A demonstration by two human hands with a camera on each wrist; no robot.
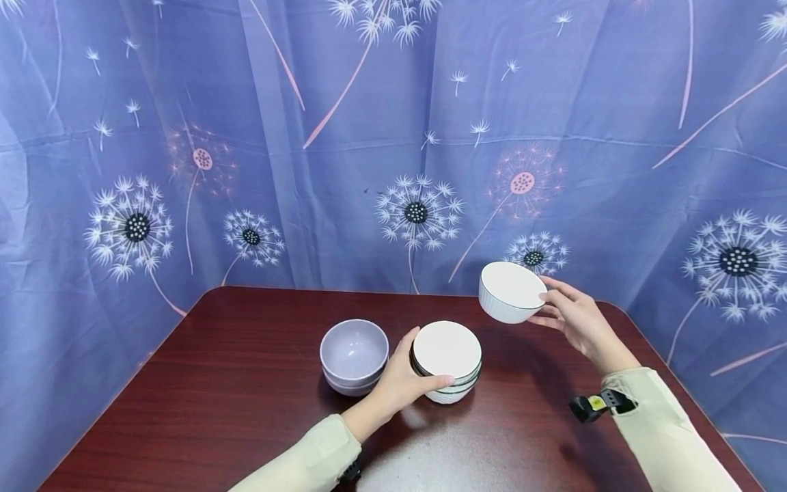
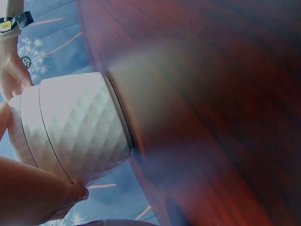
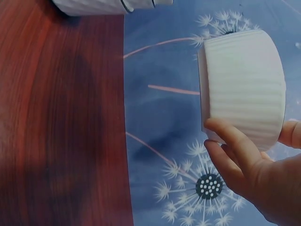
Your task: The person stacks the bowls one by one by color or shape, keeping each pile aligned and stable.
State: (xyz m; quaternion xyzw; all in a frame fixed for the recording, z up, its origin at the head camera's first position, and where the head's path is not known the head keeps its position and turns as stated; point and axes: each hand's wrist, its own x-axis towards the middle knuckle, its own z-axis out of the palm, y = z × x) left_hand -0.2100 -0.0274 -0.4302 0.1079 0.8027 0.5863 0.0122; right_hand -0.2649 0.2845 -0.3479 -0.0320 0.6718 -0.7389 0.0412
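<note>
In the head view a stack of white bowls (image 1: 447, 350) with dark rims stands on the table. My left hand (image 1: 402, 376) holds this stack from its left side, the thumb along the front and the fingers behind. The left wrist view shows the dimpled outer wall of the stacked bowls (image 2: 84, 122). My right hand (image 1: 578, 318) grips a single white ribbed bowl (image 1: 512, 292) by its right side, raised above the table's back right and slightly tilted. In the right wrist view, fingers (image 3: 235, 141) lie under the ribbed bowl and the thumb is at its rim.
Two nested lavender bowls (image 1: 354, 355) stand just left of the white stack, close to my left forearm. The dark red wooden table (image 1: 246, 383) ends in front of a blue curtain (image 1: 344, 205) printed with dandelions. A black wrist camera (image 1: 593, 404) sits on my right sleeve.
</note>
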